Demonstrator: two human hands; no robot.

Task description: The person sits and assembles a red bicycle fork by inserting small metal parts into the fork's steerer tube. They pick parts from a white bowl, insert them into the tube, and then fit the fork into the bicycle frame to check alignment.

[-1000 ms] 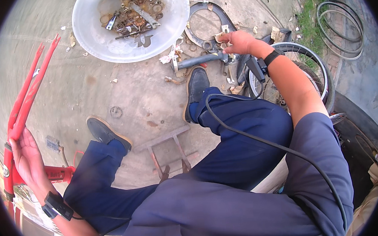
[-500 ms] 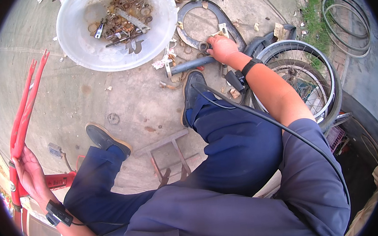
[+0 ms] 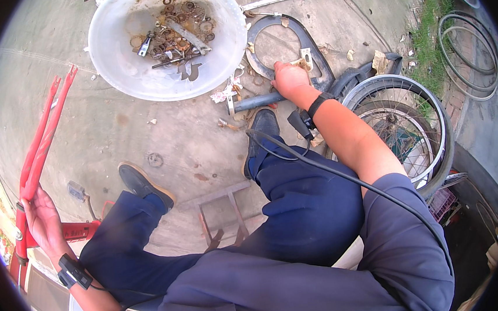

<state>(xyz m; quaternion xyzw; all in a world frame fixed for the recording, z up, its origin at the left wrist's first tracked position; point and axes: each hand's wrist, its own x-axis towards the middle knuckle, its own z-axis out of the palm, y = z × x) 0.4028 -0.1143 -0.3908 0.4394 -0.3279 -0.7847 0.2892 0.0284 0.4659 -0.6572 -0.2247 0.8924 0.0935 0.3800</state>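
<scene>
My left hand (image 3: 45, 221) is closed around the lower end of a red bicycle fork (image 3: 46, 145), just above the red bicycle frame (image 3: 79, 231). The fork's two blades point up and away. Over the inner edge of a dark flat metal guard (image 3: 322, 62) with a large round opening is my right hand (image 3: 292, 85), its fingers curled together. Whatever it may hold is hidden by the hand. A blue-grey tube (image 3: 255, 102) lies just on the near side of that hand.
A white plastic basin (image 3: 107, 67) of rusty rings and small parts stands ahead. Beyond the guard lies a wrench (image 3: 275, 0). Bicycle wheels (image 3: 440, 134) are stacked at the right, with loose tyres (image 3: 489, 87) farther off. A low metal stand (image 3: 220, 198) sits between my legs.
My right hand has shifted a little left and nearer; the dark round part at its fingertips is now out of sight. The left hand still holds the fork. The whole view has shifted slightly.
</scene>
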